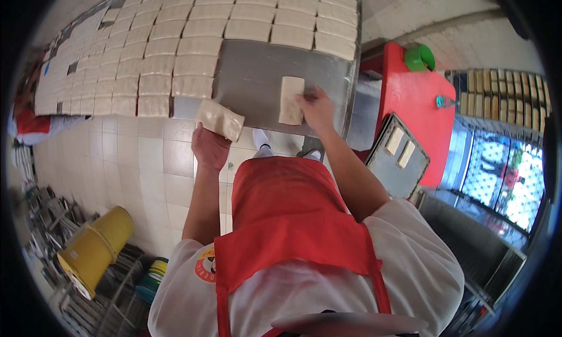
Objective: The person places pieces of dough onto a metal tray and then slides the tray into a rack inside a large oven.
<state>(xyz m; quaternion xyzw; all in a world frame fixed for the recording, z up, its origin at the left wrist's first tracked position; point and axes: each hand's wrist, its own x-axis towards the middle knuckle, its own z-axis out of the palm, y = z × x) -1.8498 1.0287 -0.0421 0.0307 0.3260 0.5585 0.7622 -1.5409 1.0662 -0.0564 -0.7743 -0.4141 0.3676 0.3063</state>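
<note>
My left hand (209,148) grips a pale rectangular dough piece (219,119) from below, just off the near edge of the metal table (249,68). The dough is tilted and its surface looks glossy. Over the bare metal to the right, my right hand (318,109) has its thumb and curled fingers at the right edge of a second dough piece (291,100). That piece lies lengthwise away from me. Close rows of similar dough pieces (196,47) cover the far and left parts of the table.
To the right, a red table (413,97) bears a green container (420,58). A dark tray (401,176) with two pale pieces overlaps its near side. A rack of loaf-like pieces (503,97) stands far right. A yellow bucket (96,249) stands at lower left.
</note>
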